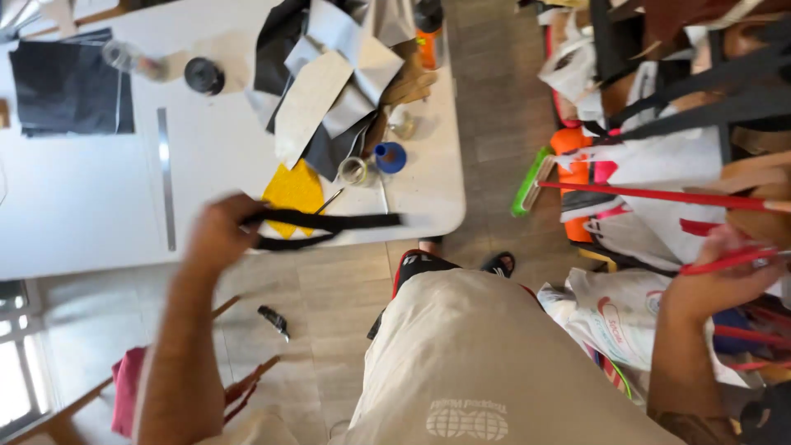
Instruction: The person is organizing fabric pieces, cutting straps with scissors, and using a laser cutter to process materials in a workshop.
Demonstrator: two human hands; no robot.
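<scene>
1. The left hand (218,231) is closed around a black strap (329,222), holding it above the near edge of the white counter (82,214); the strap runs out to the right in two strands, one long and flat, one shorter and looping back under it.
2. The right hand (717,280) is closed on a thin red rod (725,259) among the bags and black straps piled at the right; a second, longer red rod (659,196) lies just above it.
3. Judging by this, the strap is already picked up and off the counter; nothing shows it joined to anything yet; the yellow piece (292,191), the grey and black sheets (329,91), the small jar (356,170) and the blue cap (390,156) lie untouched on the counter.
4. The left hand is blurred, so its fingers cannot be told apart; the far ends of both rods are cut off or buried in the pile; the small dark object (274,320) on the floor is too small to identify.
</scene>
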